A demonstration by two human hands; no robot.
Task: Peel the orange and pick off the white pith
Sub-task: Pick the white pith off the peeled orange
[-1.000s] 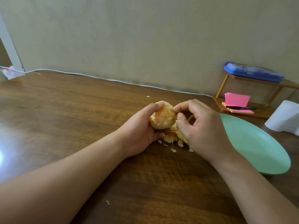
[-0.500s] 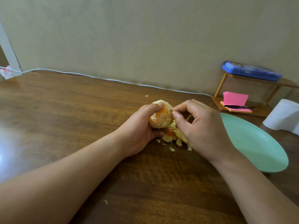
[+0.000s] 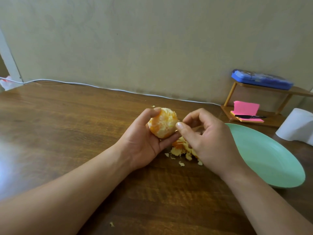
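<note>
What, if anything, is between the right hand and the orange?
Nothing visible. The right hand has its thumb at the right side of the orange; the left hand grips it from the left and below. Peel scraps lie on the table beneath, not between.

Dim soft light, glare on table (image 3: 10, 160) left, wide-angle bowing

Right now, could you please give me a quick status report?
Left hand holds orange, peel off, pith patches remain. Right hand thumb at its side. Peel scraps below.

Tabletop (image 3: 67, 133) left lies open; plate (image 3: 271, 158) (and peel heap (image 3: 179, 149)) blocks the right.
</note>
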